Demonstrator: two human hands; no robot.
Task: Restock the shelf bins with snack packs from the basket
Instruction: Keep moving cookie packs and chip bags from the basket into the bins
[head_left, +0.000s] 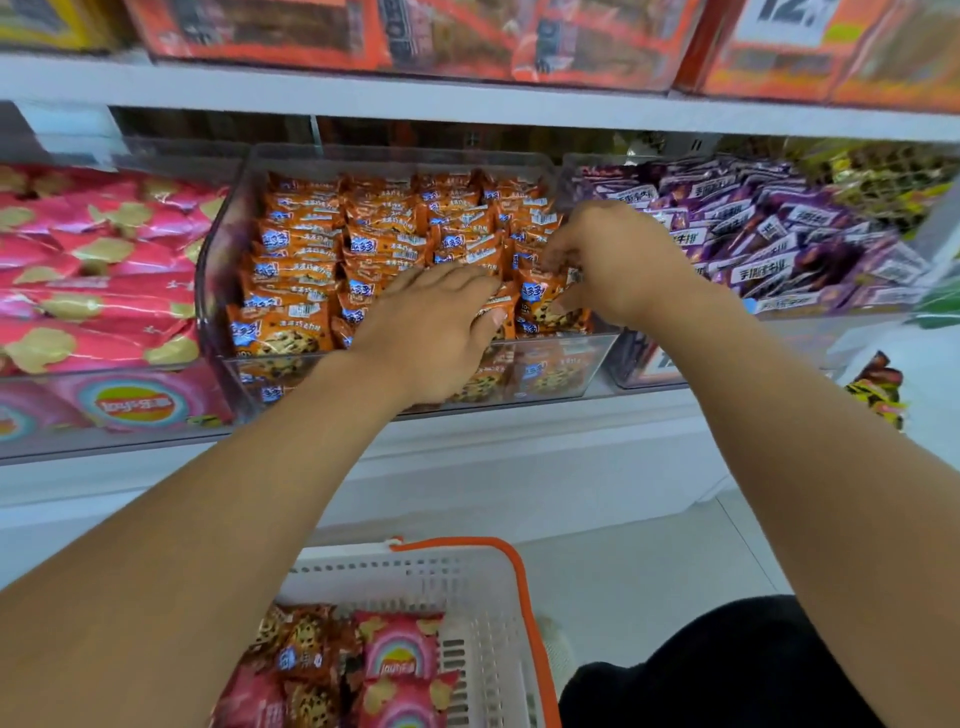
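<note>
Right hand (608, 260) pinches an orange cookie pack (545, 301) in the clear bin (415, 364); left hand (431, 327) lies flat, released. Fingertips partly hidden. White basket (483, 623) cut off below the shelf (519, 457).

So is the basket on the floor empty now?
No, not empty. The white basket holds orange cookie packs and pink chip bags in the part that shows; the rest is hidden.

Orange cookie packs (306, 332) filling clear bin (415, 382)
</note>
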